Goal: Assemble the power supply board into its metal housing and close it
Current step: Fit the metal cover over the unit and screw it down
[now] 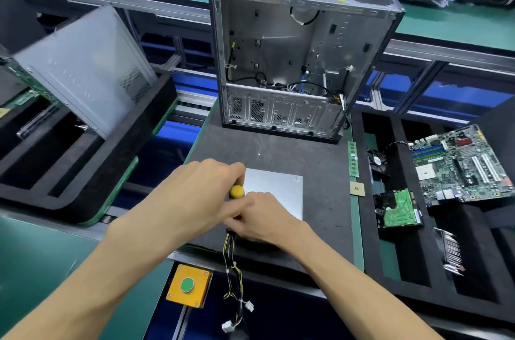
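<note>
The silver power supply housing [276, 192] lies flat on the dark mat [278, 150], its lid on top. A bundle of yellow and black wires [232, 264] hangs from its near left corner over the mat's edge, ending in white plugs. My left hand [200, 194] grips a screwdriver with a yellow handle [237, 192] at the housing's left edge. My right hand [262, 220] rests on the housing's near left part, its fingers curled beside the screwdriver's lower part. The screwdriver's tip is hidden by my hands.
An empty computer case [292, 61] stands open behind the housing. Right of the mat, a black foam tray [390, 256] holds a motherboard [459, 164], a hard drive [397, 210], a fan and a RAM stick. A side panel [83, 66] leans in the left tray. A yellow button box [188, 285] sits below.
</note>
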`<state>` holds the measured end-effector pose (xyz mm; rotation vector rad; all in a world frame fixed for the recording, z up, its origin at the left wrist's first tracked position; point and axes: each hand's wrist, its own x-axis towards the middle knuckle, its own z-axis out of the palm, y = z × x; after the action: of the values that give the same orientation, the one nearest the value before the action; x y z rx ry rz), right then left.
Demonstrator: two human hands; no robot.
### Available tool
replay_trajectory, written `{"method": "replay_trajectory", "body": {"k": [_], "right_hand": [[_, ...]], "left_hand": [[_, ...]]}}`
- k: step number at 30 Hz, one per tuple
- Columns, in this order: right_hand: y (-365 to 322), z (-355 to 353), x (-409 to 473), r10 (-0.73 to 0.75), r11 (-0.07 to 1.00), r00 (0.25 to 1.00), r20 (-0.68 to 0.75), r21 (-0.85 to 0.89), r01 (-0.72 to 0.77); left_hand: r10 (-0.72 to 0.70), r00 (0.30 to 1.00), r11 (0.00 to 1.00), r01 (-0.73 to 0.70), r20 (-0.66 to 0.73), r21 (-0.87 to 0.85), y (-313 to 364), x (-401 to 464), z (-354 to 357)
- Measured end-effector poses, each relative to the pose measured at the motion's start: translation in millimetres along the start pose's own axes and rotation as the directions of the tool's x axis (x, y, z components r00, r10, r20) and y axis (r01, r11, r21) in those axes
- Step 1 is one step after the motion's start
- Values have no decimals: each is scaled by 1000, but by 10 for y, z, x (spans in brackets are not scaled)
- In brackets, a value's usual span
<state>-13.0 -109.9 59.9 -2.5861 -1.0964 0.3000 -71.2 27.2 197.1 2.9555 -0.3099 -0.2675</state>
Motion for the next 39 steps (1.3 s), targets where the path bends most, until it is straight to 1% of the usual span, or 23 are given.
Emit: {"method": "replay_trajectory", "body": {"k": [2,5,7,8,11,12,15,17,18,20,21,23,26,27,28,29,30,32,34,37,39], "right_hand": [[-21,-6,4,-27,999,999,-19,-24,27],[-12,-29,-23,-4,1000,1000,-17,23,5],[-11,-51,-32,-1,999,1000,-9,41,2],[-15,-56,-30,-6,999,1000,8,34,5],[-40,-52,-9,-16,999,1000,13,29,15],[-55,-42,-2,-30,999,999,13,20,29],[-86,-11,16,-34,999,999,23,-5,34],[-75,-6,31,-17,1000,1000,8,-2,17],[-67,-5,38,-15,1000,1000,6,0,15],[-57,-13,30,-23,1000,1000,13,6,23],[-56,-23,20,-29,1000,1000,8,10,28],[-53,-45,3,-30,999,999,-23,34,31],[-36,-83,-7,-21,996,999,-41,84,24],[-33,-92,-12,-28,996,999,-36,83,31],[-25,-97,-12,-38,995,999,-33,86,40],[-12,-97,-7,-51,994,998,-35,92,54],[-1,-94,1,-59,994,998,-37,93,62],[9,-90,21,-58,996,998,-34,67,61],[18,-85,25,-57,997,997,-44,44,58],[34,-80,0,-68,994,996,-50,78,72],[34,-80,-3,-58,992,998,-33,113,61]], "left_hand": [[34,999,999,-33,29,-31,-16,27,-10],[92,989,992,-82,117,-92,-44,1,-15],[108,990,987,-96,93,-131,-39,-12,-13],[95,994,988,-86,60,-130,-29,-14,10],[-47,999,999,47,-5,8,-50,32,61],[-67,997,997,68,-22,23,-75,57,84],[-32,999,999,31,-10,-19,-130,82,108],[-17,999,998,14,-47,-61,-147,64,114],[-42,997,997,38,-68,-61,-147,50,124],[-142,987,990,143,-70,6,-155,36,154],[-159,986,987,160,-59,23,-164,34,167],[-95,995,995,95,-31,-2,-174,41,161],[81,994,994,-75,71,-76,-181,31,144],[103,991,990,-94,81,-107,-162,24,136],[110,993,985,-102,50,-138,-146,22,141],[84,996,985,-81,14,-150,-126,16,148],[49,998,989,-53,-30,-140,-125,20,168],[1,997,997,-7,-75,-80,-141,45,171],[29,997,994,-38,-77,-106,-163,68,170],[115,993,982,-115,-12,-149,-171,55,141],[122,992,976,-121,-5,-183,-172,40,135]]}}
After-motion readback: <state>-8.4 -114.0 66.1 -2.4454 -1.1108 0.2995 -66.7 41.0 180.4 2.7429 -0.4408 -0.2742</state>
